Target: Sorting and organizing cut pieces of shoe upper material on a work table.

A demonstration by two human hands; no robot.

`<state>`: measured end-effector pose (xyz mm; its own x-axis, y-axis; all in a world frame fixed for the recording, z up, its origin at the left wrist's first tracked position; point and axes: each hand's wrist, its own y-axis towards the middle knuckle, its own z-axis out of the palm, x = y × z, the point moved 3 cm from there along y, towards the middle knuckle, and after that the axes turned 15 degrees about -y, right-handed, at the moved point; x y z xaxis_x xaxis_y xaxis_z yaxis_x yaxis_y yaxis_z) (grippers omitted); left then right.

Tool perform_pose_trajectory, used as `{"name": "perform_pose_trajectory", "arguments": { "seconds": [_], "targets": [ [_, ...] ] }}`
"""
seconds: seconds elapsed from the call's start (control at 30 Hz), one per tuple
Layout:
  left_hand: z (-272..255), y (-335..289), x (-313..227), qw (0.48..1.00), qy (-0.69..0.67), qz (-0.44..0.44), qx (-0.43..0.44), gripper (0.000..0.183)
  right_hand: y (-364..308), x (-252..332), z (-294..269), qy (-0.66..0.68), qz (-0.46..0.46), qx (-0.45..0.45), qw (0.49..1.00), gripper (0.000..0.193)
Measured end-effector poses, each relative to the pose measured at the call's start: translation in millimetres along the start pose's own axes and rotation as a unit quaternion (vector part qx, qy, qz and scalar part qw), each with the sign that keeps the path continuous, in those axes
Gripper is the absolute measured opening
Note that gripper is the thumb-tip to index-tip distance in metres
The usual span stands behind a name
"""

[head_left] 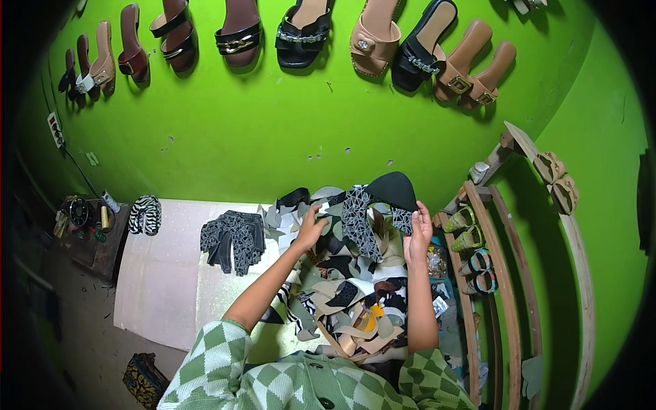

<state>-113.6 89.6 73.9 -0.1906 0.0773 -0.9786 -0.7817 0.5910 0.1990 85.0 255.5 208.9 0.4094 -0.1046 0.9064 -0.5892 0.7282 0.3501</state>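
Note:
My right hand (pixel 417 240) is closed on the edge of a curved cut piece of material, dark on one part (pixel 392 190) and patterned with pale geometric lines on another (pixel 359 217). It is raised over a heap of mixed scraps (pixel 342 294). To the left, my left hand (pixel 311 231) hovers at the heap's far side with its fingers apart, seemingly holding nothing. Scraps in the heap are grey, black, white, tan, orange and zebra-striped. Left of my left forearm, a stack of similar patterned pieces (pixel 234 240) lies on the pale tabletop (pixel 160 273).
A zebra-striped bundle (pixel 145 215) rests at the table's far left corner. Beyond it, a small dark stand (pixel 89 236) carries spools and tools. A wooden rack (pixel 502 294) with sandals (pixel 467 238) stands close on the right. Slippers (pixel 301 37) hang along the green wall.

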Motion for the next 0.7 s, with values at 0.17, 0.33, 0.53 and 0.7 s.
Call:
{"name": "perform_pose_trajectory", "arguments": {
  "seconds": [0.17,0.33,0.53,0.7],
  "targets": [
    [-4,-25,-56,0.947,-0.278,-0.086,0.132,0.058,-34,-10,13,0.071,0.078,0.023,0.994,0.028],
    [-19,-69,-42,0.923,-0.254,-0.236,0.168,0.084,-85,-35,46,0.124,0.145,0.059,0.98,0.04],
    [-58,-124,-26,0.887,-0.396,-0.226,0.082,0.055,-132,-68,52,0.076,0.207,0.06,0.974,0.034],
    [-125,-136,4,0.896,-0.369,-0.237,0.069,0.027,-162,-113,56,-0.236,0.266,0.059,0.933,0.014]
  ]
}}
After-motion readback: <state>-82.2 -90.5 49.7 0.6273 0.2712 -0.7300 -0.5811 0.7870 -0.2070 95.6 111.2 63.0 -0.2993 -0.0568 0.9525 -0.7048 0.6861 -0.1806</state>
